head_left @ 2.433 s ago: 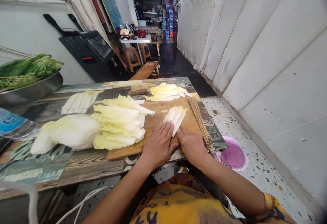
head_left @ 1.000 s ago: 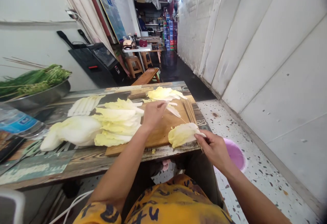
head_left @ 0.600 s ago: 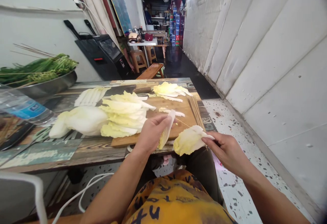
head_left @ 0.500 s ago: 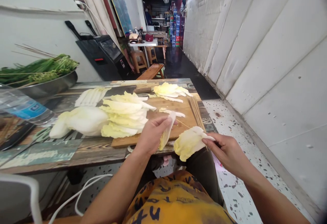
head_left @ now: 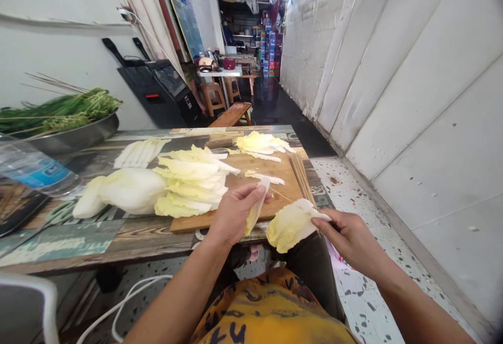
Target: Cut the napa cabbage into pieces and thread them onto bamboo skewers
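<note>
My left hand pinches a narrow napa cabbage leaf over the front edge of the wooden cutting board. A thin bamboo skewer shows between this leaf and a broader cabbage leaf to its right. My right hand grips that broad leaf by its white stem end, above my lap. On the board lie a pile of cut cabbage leaves, one narrow strip and a smaller leaf pile. A bundle of bamboo skewers lies along the board's right edge.
Left of the board is a whole cabbage piece, with white strips behind it. A plastic bottle, green-handled scissors and a metal bowl of skewered greens stand farther left. A wooden bench is beyond the table.
The camera view has tilted slightly, so the scene sits a little lower. Both hands hold the same leaves in nearly the same places.
</note>
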Motion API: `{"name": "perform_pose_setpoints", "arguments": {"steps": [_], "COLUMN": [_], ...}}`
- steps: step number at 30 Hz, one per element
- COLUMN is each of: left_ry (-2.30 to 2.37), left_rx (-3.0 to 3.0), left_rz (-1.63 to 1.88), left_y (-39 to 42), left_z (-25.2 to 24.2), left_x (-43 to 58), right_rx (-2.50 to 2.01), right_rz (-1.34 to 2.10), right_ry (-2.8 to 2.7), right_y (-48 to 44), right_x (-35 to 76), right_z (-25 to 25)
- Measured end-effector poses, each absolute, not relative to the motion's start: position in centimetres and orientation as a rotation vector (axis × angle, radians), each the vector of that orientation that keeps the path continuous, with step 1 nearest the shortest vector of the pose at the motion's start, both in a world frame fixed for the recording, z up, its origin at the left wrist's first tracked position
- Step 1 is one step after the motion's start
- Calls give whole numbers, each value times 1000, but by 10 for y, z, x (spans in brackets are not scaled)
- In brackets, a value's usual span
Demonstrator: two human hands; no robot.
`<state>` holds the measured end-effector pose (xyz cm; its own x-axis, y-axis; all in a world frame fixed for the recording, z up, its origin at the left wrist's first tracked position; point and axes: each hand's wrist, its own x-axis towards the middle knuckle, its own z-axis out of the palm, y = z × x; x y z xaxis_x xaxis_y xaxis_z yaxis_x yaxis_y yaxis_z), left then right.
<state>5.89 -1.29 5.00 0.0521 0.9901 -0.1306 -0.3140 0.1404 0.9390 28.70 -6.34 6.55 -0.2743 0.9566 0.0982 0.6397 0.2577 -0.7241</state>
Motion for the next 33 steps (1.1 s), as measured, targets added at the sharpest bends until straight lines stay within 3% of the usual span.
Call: {"name": "perform_pose_setpoints", "arguments": {"steps": [33], "left_ry": [1092], "left_rx": [1024], "left_rz": [1215], "left_y": [-21], "left_z": [51], "left_x": [56], "right_rx": [-1454], "right_rz": [861], "right_ry": [-1996], "right_y": [-68], "right_x": [288], "right_z": [71]}}
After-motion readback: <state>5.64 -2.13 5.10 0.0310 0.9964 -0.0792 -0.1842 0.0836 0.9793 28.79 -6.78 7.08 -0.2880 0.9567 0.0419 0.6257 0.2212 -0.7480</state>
